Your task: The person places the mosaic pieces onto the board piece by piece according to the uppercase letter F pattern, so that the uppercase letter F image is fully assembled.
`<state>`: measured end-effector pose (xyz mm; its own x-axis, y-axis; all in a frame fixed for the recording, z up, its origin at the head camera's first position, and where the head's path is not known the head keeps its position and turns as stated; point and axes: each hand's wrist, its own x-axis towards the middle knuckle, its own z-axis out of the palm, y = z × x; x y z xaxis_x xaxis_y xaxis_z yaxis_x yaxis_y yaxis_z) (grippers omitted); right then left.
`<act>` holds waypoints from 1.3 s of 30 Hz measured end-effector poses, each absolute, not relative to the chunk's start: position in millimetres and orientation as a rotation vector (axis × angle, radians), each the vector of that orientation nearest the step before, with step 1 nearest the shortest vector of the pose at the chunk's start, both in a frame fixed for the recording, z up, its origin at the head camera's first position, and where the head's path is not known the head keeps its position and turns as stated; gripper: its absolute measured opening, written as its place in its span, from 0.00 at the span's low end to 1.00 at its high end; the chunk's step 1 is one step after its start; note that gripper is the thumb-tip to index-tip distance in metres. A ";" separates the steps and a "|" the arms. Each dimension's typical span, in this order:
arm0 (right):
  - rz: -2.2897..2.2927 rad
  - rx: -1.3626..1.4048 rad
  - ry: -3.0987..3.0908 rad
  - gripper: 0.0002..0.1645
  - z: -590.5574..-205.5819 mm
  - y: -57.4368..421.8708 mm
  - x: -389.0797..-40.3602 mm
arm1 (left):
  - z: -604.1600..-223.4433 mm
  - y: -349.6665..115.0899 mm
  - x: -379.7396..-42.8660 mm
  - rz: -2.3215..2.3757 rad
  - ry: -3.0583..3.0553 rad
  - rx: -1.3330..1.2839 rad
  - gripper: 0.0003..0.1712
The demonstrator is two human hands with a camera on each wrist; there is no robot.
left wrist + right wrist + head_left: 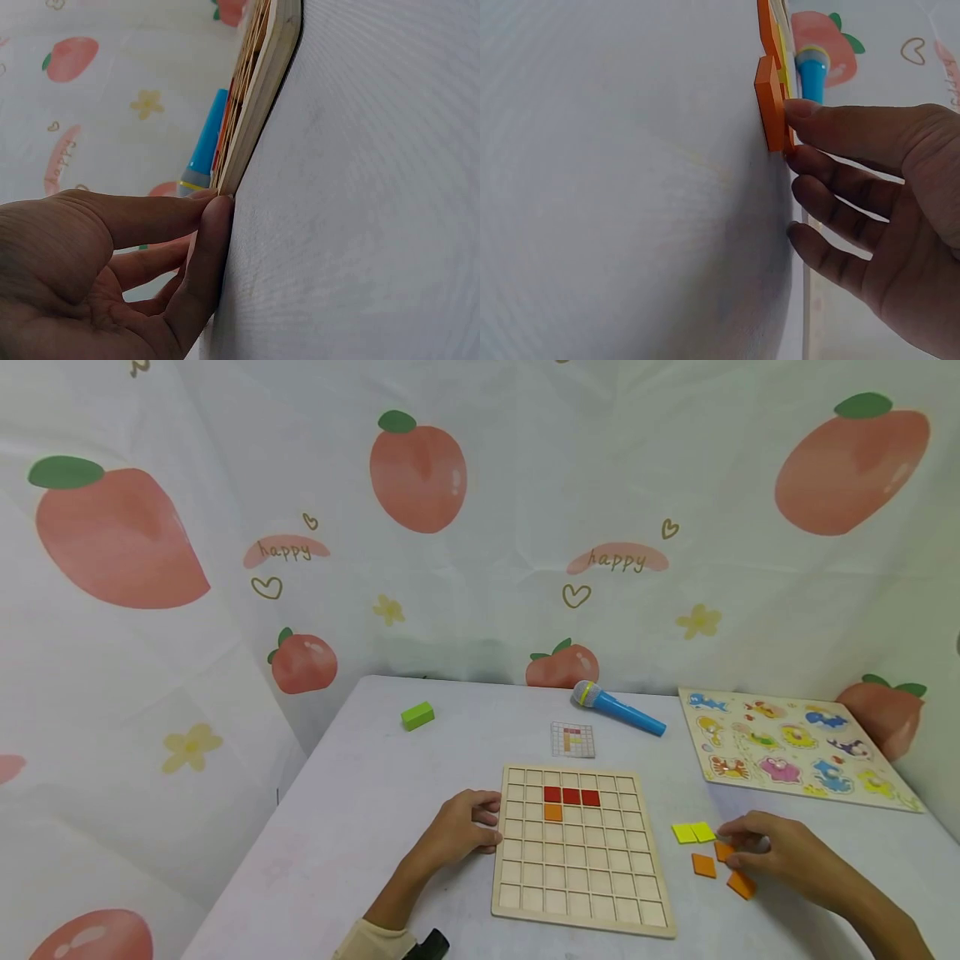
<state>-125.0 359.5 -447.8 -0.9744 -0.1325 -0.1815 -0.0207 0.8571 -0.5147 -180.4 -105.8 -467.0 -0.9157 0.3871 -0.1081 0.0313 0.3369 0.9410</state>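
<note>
A pale wooden grid board (581,860) lies on the table, three red tiles (571,797) in a row near its top and one orange tile (552,812) under the leftmost. My left hand (461,828) holds the board's left edge; in the left wrist view its thumb and index finger (217,232) meet at that edge. To the right of the board, my right hand (787,856) pinches an orange tile (723,851) at the tabletop between thumb and index finger. Two more orange tiles (704,866) lie beside it, one partly under the thumb. Two yellow tiles (693,833) sit just beyond.
Behind the board lies a small printed pattern card (572,740), with a blue toy microphone (622,710) behind it. A green block (417,716) stands at the back left. An animal puzzle board (795,747) covers the back right. A fruit-print curtain (480,593) hangs behind the table.
</note>
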 end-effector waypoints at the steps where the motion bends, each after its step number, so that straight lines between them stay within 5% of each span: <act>1: -0.770 -0.118 2.824 0.23 -447.8 359.6 -125.2 | -466.9 -106.0 -180.5 1.605 2.293 0.373 0.35; 39: -0.847 -0.236 2.841 0.20 -440.9 335.1 -133.5 | -465.9 -105.5 -179.7 1.602 2.313 0.365 0.35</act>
